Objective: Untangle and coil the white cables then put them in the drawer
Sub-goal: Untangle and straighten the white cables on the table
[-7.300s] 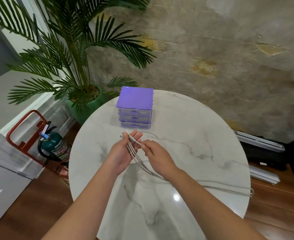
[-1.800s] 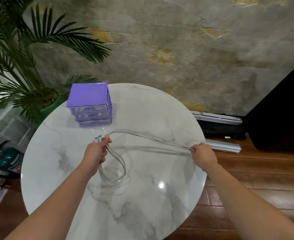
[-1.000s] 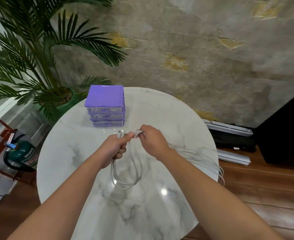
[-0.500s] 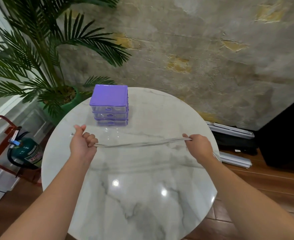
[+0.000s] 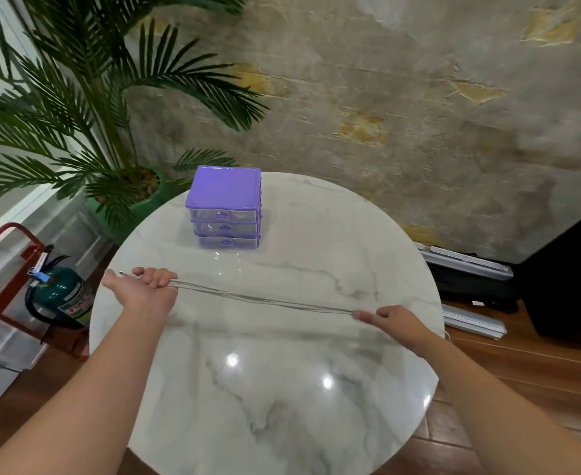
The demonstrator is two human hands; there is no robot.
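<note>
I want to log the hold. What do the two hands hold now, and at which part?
Both hold the white cables: left hand near the plug ends, right hand farther along, strands stretched between.

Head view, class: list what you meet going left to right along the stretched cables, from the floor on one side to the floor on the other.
Fire extinguisher → left hand → cables → right hand → grey bars

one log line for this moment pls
step: straightening | left hand: grips white cables | right hand: pinches them | drawer unit: shut
</note>
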